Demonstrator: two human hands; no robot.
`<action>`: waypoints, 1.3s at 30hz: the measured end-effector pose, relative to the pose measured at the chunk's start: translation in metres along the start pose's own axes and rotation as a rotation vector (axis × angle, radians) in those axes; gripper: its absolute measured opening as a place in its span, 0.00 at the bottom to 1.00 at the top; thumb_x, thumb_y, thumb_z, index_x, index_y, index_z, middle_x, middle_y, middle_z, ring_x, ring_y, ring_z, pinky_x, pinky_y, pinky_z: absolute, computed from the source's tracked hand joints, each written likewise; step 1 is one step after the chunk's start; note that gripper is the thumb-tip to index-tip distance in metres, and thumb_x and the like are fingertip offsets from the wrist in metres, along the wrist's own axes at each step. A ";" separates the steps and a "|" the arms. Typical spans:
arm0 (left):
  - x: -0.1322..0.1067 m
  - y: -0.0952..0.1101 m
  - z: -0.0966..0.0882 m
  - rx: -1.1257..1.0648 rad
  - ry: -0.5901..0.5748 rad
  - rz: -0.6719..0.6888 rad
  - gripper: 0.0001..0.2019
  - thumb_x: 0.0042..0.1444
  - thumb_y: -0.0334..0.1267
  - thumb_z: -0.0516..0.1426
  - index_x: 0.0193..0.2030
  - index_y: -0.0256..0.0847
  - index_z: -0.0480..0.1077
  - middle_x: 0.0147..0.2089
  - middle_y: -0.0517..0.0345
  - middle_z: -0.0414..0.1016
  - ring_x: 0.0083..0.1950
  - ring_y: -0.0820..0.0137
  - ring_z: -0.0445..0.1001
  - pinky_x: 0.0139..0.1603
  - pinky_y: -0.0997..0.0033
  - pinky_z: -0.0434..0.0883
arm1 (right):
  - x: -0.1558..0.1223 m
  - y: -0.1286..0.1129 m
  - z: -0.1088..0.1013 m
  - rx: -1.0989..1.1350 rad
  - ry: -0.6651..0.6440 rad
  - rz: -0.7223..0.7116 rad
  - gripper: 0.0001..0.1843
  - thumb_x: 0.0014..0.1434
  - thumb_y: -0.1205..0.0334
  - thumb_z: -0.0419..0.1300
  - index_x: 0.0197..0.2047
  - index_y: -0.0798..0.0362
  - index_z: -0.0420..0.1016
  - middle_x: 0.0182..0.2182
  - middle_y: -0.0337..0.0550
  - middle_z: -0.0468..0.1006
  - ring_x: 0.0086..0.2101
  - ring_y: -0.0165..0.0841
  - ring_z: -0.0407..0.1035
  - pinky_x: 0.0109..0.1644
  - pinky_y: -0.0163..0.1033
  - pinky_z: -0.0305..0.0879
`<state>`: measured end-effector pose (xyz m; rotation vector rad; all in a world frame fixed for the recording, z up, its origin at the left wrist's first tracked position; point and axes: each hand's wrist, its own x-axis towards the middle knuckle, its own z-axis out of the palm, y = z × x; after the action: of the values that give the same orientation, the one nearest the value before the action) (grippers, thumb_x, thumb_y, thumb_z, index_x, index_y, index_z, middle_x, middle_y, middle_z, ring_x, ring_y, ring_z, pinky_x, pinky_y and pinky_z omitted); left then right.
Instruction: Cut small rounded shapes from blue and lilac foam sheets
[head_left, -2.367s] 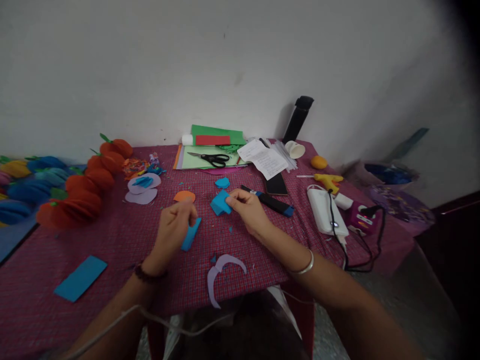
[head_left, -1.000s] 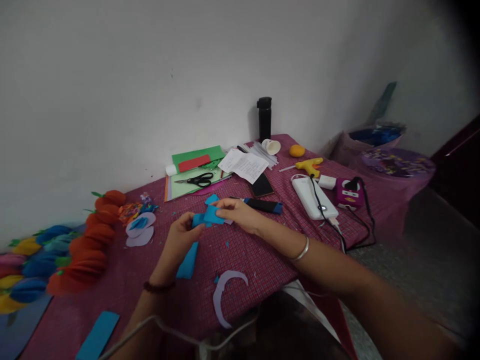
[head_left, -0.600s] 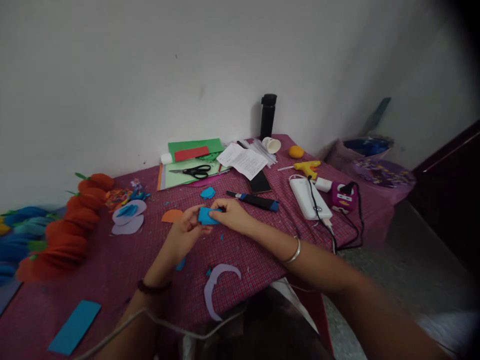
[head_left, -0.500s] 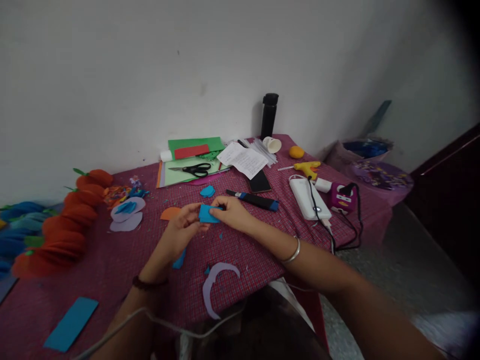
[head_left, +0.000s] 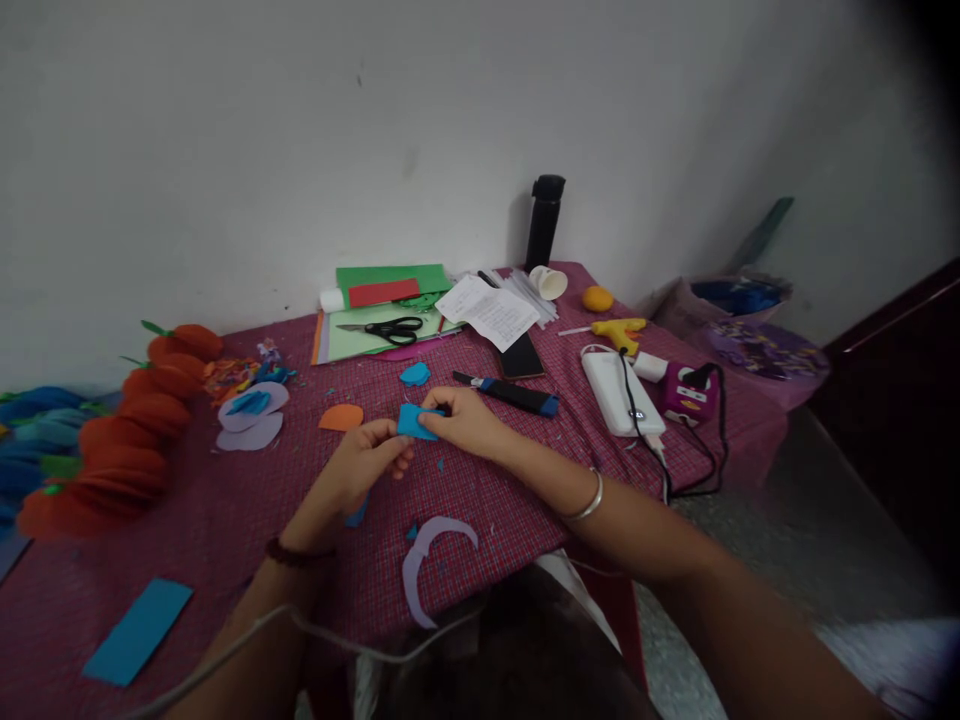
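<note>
Between my two hands is a small piece of blue paper [head_left: 415, 421], held above the checked tablecloth. My right hand [head_left: 459, 420] pinches its right side with thumb and fingers. At its left edge, my left hand [head_left: 371, 458] grips with the thumb and index finger while the other fingers curl below. An orange paper cutout [head_left: 341, 417] lies just beyond my left hand. Further back rests a blue paper cutout [head_left: 415, 374]. Under my left hand, part of another blue strip [head_left: 357, 513] shows. A curved lilac paper offcut [head_left: 420, 560] lies nearer to me.
Black scissors [head_left: 390, 328] rest on coloured sheets at the back. A utility knife [head_left: 514, 395] lies beyond my right hand. To the right are a yellow glue gun [head_left: 619, 332], a white power bank [head_left: 621, 392] and cables. Orange paper pumpkins [head_left: 127, 440] stand left. A black bottle [head_left: 544, 222] stands behind.
My left hand has shifted slightly left and down, its fingers now at the blue paper's left edge and more curled. The orange cutout shows more fully. The whole view has tilted slightly.
</note>
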<state>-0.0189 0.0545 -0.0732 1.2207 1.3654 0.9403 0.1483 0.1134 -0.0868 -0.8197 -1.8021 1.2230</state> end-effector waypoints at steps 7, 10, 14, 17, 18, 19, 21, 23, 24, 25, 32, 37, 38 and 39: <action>-0.002 0.003 0.001 -0.004 -0.008 0.028 0.10 0.42 0.42 0.63 0.24 0.37 0.72 0.23 0.59 0.74 0.22 0.73 0.69 0.23 0.73 0.68 | 0.001 0.002 0.000 -0.015 0.009 -0.007 0.07 0.52 0.69 0.57 0.24 0.54 0.65 0.22 0.32 0.64 0.26 0.27 0.57 0.30 0.33 0.52; -0.001 0.003 0.002 -0.003 0.021 0.047 0.14 0.46 0.48 0.62 0.23 0.38 0.72 0.23 0.58 0.73 0.22 0.72 0.69 0.23 0.72 0.68 | -0.001 -0.001 0.001 -0.034 -0.005 0.011 0.07 0.53 0.69 0.57 0.24 0.54 0.65 0.22 0.33 0.64 0.25 0.27 0.57 0.30 0.34 0.52; 0.001 -0.001 0.004 0.002 0.099 0.101 0.14 0.47 0.48 0.61 0.23 0.39 0.71 0.20 0.60 0.70 0.21 0.74 0.66 0.22 0.74 0.65 | -0.003 -0.005 0.003 -0.028 -0.028 0.023 0.06 0.54 0.68 0.58 0.26 0.54 0.67 0.23 0.33 0.67 0.26 0.27 0.59 0.31 0.33 0.54; 0.002 -0.003 0.003 0.023 0.151 0.147 0.12 0.48 0.45 0.61 0.22 0.39 0.71 0.20 0.62 0.69 0.22 0.74 0.65 0.23 0.74 0.63 | -0.002 -0.003 0.003 0.112 -0.020 0.023 0.05 0.52 0.69 0.59 0.35 0.54 0.68 0.27 0.34 0.69 0.28 0.27 0.62 0.34 0.33 0.59; 0.002 -0.004 0.002 0.033 0.165 0.162 0.11 0.48 0.45 0.60 0.23 0.39 0.71 0.20 0.62 0.68 0.23 0.74 0.65 0.24 0.74 0.63 | -0.002 -0.001 0.003 0.158 -0.031 0.032 0.08 0.52 0.69 0.60 0.37 0.54 0.68 0.28 0.34 0.69 0.28 0.27 0.62 0.34 0.33 0.60; 0.002 -0.004 0.001 0.045 0.174 0.178 0.11 0.49 0.45 0.59 0.23 0.40 0.71 0.20 0.63 0.67 0.23 0.74 0.64 0.25 0.74 0.62 | -0.001 0.001 0.002 0.184 -0.055 0.046 0.08 0.52 0.67 0.60 0.38 0.54 0.68 0.28 0.34 0.69 0.28 0.27 0.62 0.34 0.33 0.60; 0.001 -0.002 -0.003 0.077 0.176 0.206 0.12 0.50 0.45 0.58 0.23 0.40 0.70 0.20 0.64 0.65 0.23 0.74 0.62 0.25 0.74 0.60 | 0.001 0.006 -0.001 0.165 -0.105 0.059 0.05 0.54 0.64 0.61 0.33 0.54 0.68 0.24 0.33 0.66 0.25 0.27 0.60 0.30 0.33 0.57; 0.001 0.000 -0.006 0.111 0.155 0.219 0.12 0.49 0.44 0.59 0.21 0.40 0.69 0.19 0.65 0.63 0.24 0.74 0.60 0.26 0.74 0.59 | 0.001 0.009 -0.004 0.072 -0.121 0.018 0.08 0.55 0.63 0.61 0.27 0.54 0.67 0.22 0.32 0.64 0.24 0.27 0.58 0.29 0.33 0.53; 0.001 0.001 -0.008 0.147 0.140 0.229 0.12 0.48 0.43 0.60 0.20 0.40 0.69 0.20 0.65 0.63 0.24 0.74 0.60 0.26 0.74 0.58 | 0.001 0.009 -0.005 -0.001 -0.112 -0.017 0.09 0.55 0.64 0.61 0.25 0.54 0.66 0.21 0.32 0.63 0.25 0.27 0.58 0.30 0.33 0.52; 0.002 0.001 -0.010 0.200 0.126 0.241 0.11 0.47 0.42 0.61 0.19 0.40 0.69 0.20 0.64 0.63 0.24 0.74 0.60 0.26 0.74 0.58 | 0.000 0.009 -0.006 -0.090 -0.106 -0.052 0.09 0.54 0.65 0.61 0.25 0.55 0.67 0.22 0.32 0.64 0.25 0.27 0.59 0.31 0.33 0.52; 0.007 -0.012 -0.010 0.468 0.041 0.262 0.07 0.46 0.40 0.59 0.22 0.41 0.70 0.17 0.66 0.59 0.21 0.73 0.57 0.23 0.74 0.52 | -0.008 0.001 -0.006 -0.621 -0.249 -0.109 0.06 0.58 0.66 0.60 0.29 0.54 0.75 0.25 0.38 0.73 0.28 0.29 0.62 0.33 0.35 0.49; 0.010 -0.021 -0.008 0.544 0.027 0.298 0.05 0.49 0.38 0.56 0.25 0.41 0.71 0.21 0.63 0.65 0.24 0.71 0.61 0.25 0.73 0.54 | -0.008 0.001 -0.004 -0.782 -0.272 -0.139 0.06 0.60 0.65 0.59 0.32 0.54 0.76 0.27 0.41 0.75 0.30 0.32 0.64 0.33 0.36 0.49; 0.011 -0.022 -0.008 0.564 0.024 0.310 0.05 0.49 0.37 0.56 0.25 0.41 0.70 0.21 0.63 0.65 0.24 0.71 0.61 0.25 0.73 0.54 | -0.008 0.002 -0.004 -0.811 -0.279 -0.138 0.06 0.60 0.65 0.59 0.32 0.54 0.76 0.28 0.42 0.75 0.30 0.33 0.64 0.33 0.36 0.50; 0.012 -0.023 -0.008 0.584 0.021 0.322 0.05 0.49 0.36 0.55 0.24 0.42 0.70 0.21 0.63 0.65 0.25 0.71 0.61 0.26 0.73 0.54 | -0.008 0.002 -0.004 -0.839 -0.288 -0.133 0.06 0.60 0.64 0.59 0.33 0.54 0.76 0.29 0.42 0.75 0.31 0.33 0.64 0.34 0.37 0.50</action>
<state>-0.0304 0.0626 -0.0967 1.9200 1.5452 0.7900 0.1554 0.1089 -0.0898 -0.9706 -2.6098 0.4740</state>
